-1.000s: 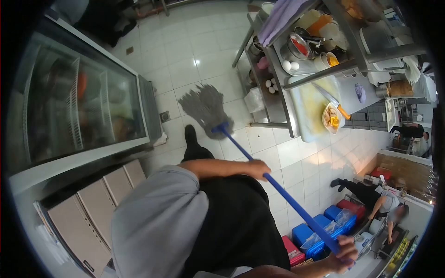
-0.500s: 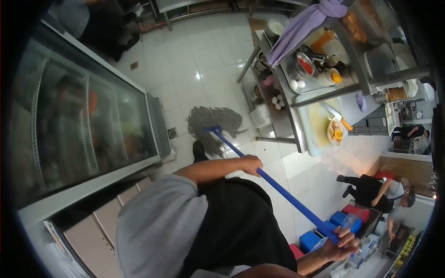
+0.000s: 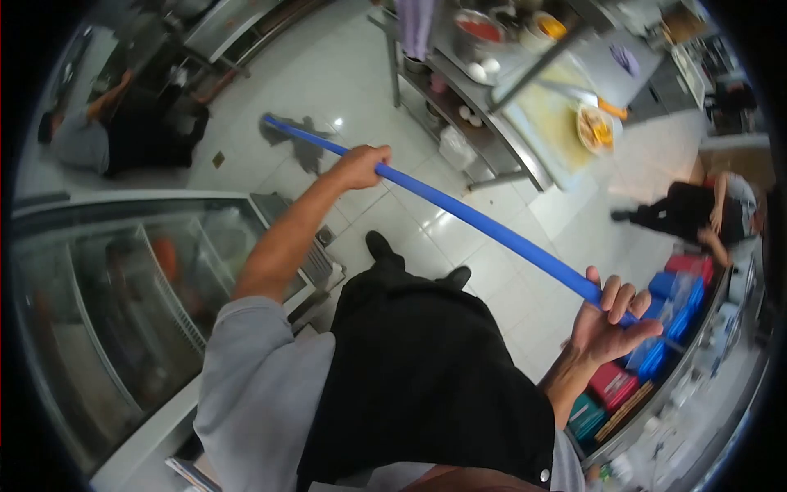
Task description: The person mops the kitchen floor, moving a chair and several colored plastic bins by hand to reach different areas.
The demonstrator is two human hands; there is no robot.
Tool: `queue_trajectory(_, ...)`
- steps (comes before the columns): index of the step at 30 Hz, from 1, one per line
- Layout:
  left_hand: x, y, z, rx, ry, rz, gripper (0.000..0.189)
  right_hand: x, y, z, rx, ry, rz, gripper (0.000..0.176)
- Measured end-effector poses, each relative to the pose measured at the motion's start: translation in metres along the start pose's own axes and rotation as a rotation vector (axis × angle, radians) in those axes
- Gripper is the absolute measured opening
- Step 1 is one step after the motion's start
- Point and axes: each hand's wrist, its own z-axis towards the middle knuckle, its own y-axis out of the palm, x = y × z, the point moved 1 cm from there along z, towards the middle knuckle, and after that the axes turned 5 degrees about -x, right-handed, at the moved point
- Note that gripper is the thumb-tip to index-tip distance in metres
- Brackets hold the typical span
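A mop with a long blue handle runs slantwise across the view in front of me. Its dark grey strands lie on the tiled floor at the upper left. My left hand is closed round the lower part of the handle, with the arm stretched out. Near the top end, my right hand holds the handle with curled fingers, its thumb pointing away to the side. My dark shoes stand on the floor below the handle.
A glass-door fridge stands at left. At upper right, a steel worktable carries a cutting board, knife and bowl of food. One co-worker is at upper left, another at right, near blue and red bins.
The mop head has moved forward and left across the floor. My left arm has reached farther out with the handle. The camera view has also shifted, bringing both shoes into sight.
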Motion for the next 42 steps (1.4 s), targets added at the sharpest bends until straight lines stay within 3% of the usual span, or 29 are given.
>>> queue_trajectory(4, 0.05, -0.023, 0.006, -0.228, -0.058, 0.073, 0.023, -0.029, -0.048, -0.038, -0.014, 0.06, -0.021, 0.045)
queue_trajectory(6, 0.067, -0.002, 0.014, -0.203, 0.042, 0.039, 0.028, -0.054, -0.08, -0.068, 0.011, 0.111, -0.116, 0.046)
queue_trajectory(7, 0.075, 0.014, 0.02, -0.185, 0.089, 0.019, 0.031, -0.06, -0.092, -0.083, 0.154, 0.114, -0.073, 0.048)
queue_trajectory(10, 0.086, 0.101, 0.029, -0.047, 0.15, 0.012, 0.032, -0.067, -0.13, -0.135, 0.61, 0.087, -0.09, 0.049)
queue_trajectory(12, 0.085, 0.191, 0.036, -0.115, 0.07, 0.191, 0.023, -0.063, -0.139, -0.162, 0.899, 0.159, -0.008, 0.051)
queue_trajectory(14, 0.113, 0.299, 0.04, -0.234, -0.027, 0.306, 0.021, -0.079, -0.166, -0.214, 1.046, 0.117, -0.058, 0.051)
queue_trajectory(15, 0.122, 0.345, 0.041, -0.297, -0.052, 0.34, 0.022, -0.098, -0.172, -0.23, 1.064, 0.078, -0.14, 0.052)
queue_trajectory(17, 0.2, 0.388, 0.047, -0.528, -0.051, 0.248, 0.024, -0.155, -0.168, -0.243, 1.113, -0.015, -0.342, 0.054)
queue_trajectory(18, 0.249, 0.398, 0.05, -0.648, 0.03, 0.195, 0.023, -0.186, -0.161, -0.246, 1.146, -0.036, -0.622, 0.057)
queue_trajectory(19, 0.274, 0.444, 0.052, -0.709, 0.121, 0.199, 0.023, -0.225, -0.153, -0.25, 1.103, -0.068, -0.804, 0.06)
queue_trajectory(20, 0.317, 0.453, 0.047, -0.697, 0.244, -0.006, 0.033, -0.272, -0.148, -0.264, 1.166, -0.081, -0.879, 0.063)
queue_trajectory(22, 0.399, 0.455, 0.046, -0.865, 0.464, -0.171, 0.034, -0.367, -0.133, -0.302, 1.026, -0.237, -0.818, 0.056)
queue_trajectory(23, 0.425, 0.467, 0.044, -0.849, 0.595, -0.279, 0.035, -0.395, -0.122, -0.309, 0.961, -0.358, -0.723, 0.054)
queue_trajectory(26, 0.473, 0.492, 0.048, -0.931, 0.739, -0.326, 0.038, -0.416, -0.091, -0.295, 0.84, -0.299, -0.95, 0.052)
queue_trajectory(28, 0.484, 0.496, 0.043, -0.978, 0.796, -0.306, 0.04, -0.421, -0.086, -0.313, 0.874, -0.263, -0.985, 0.053)
queue_trajectory(29, 0.478, 0.496, 0.043, -0.984, 0.794, -0.276, 0.04, -0.418, -0.09, -0.323, 0.891, -0.251, -1.003, 0.054)
queue_trajectory(30, 0.465, 0.497, 0.044, -0.984, 0.792, -0.242, 0.04, -0.409, -0.099, -0.333, 1.084, -0.352, -1.01, 0.056)
queue_trajectory(32, 0.433, 0.487, 0.053, -0.963, 0.778, -0.203, 0.041, -0.393, -0.117, -0.359, 1.1, -0.274, -0.985, 0.058)
queue_trajectory(36, 0.319, 0.451, 0.077, -0.871, 0.589, -0.114, 0.03, -0.243, -0.118, -0.3, 1.503, -0.488, -0.85, 0.056)
queue_trajectory(39, 0.204, 0.397, 0.11, -0.714, 0.384, -0.018, 0.022, -0.147, -0.134, -0.257, 1.262, -0.314, -0.626, 0.053)
queue_trajectory(40, 0.155, 0.393, 0.121, -0.552, 0.297, -0.065, 0.02, -0.105, -0.134, -0.228, 1.153, -0.262, -0.557, 0.052)
queue_trajectory(42, 0.068, 0.327, 0.143, -0.267, 0.245, -0.02, 0.023, -0.035, -0.14, -0.172, 1.02, -0.141, -0.488, 0.049)
